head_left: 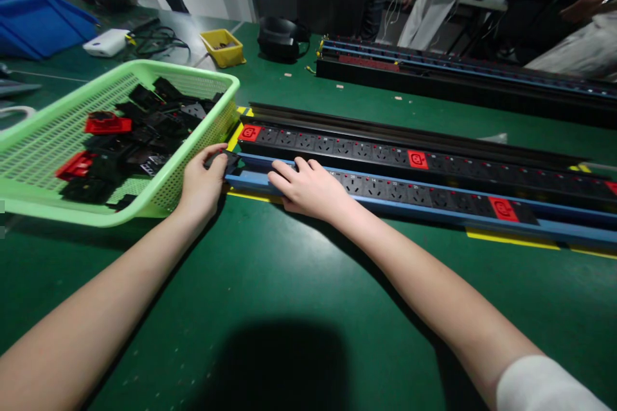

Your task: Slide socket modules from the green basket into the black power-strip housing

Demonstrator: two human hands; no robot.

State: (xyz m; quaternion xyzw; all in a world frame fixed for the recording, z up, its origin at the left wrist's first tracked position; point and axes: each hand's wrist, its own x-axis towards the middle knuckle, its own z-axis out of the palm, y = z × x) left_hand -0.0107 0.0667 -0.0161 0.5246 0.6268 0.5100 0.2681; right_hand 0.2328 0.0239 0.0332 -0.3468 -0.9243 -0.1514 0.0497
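At the left end of the blue rail, my left hand pinches a black socket module between thumb and fingers. My right hand lies over the rail with its fingers apart, resting on the socket modules seated there. To its right runs a row of black sockets, with one red socket near the far end of the row. Between my two hands a short stretch of the channel shows bare. Part of the module in my left hand is hidden by the fingers.
A green basket of loose black and red modules stands at the left. Behind the blue rail lies a filled black socket strip. Farther back are a yellow bin, a blue bin and more strips. Other people stand beyond the table.
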